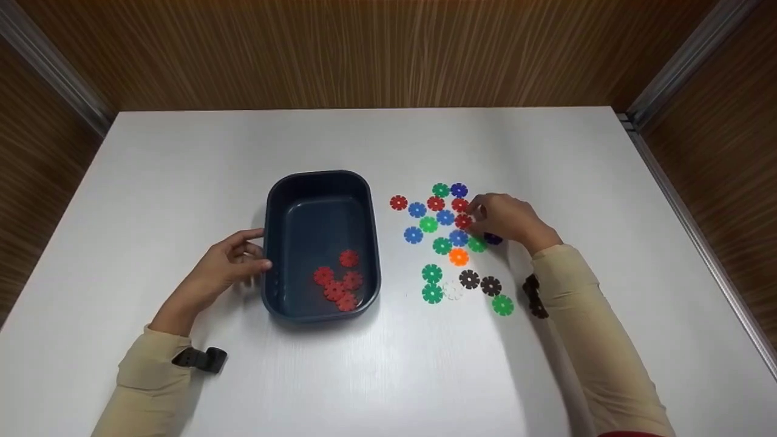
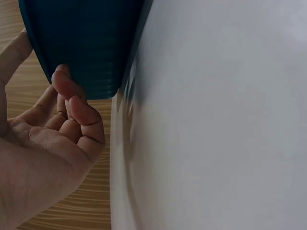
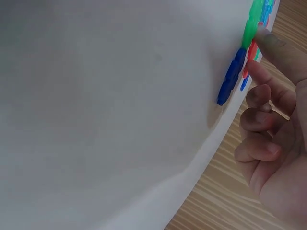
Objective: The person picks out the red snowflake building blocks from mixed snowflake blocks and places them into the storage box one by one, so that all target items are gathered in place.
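Note:
A dark blue rectangular tub (image 1: 322, 243) stands on the white table with several red notched plastic discs (image 1: 334, 290) in its near right part. My left hand (image 1: 221, 267) holds the tub's left side, thumb at the rim and fingers against the outer wall. The left wrist view shows this hand (image 2: 57, 129) beside the tub wall (image 2: 81, 43). To the right of the tub, my right hand (image 1: 507, 218) pinches a red notched disc (image 1: 463, 221) among the loose ones. A green disc (image 3: 253, 24) and a dark blue disc (image 3: 231, 76) lie close to its fingers.
Blue, green, red and other notched discs (image 1: 428, 224) lie scattered right of the tub. An orange disc (image 1: 459, 257), a white disc (image 1: 453, 290) and dark brown discs (image 1: 491, 286) are nearer me. Wood-grain panels (image 1: 364, 54) border the table.

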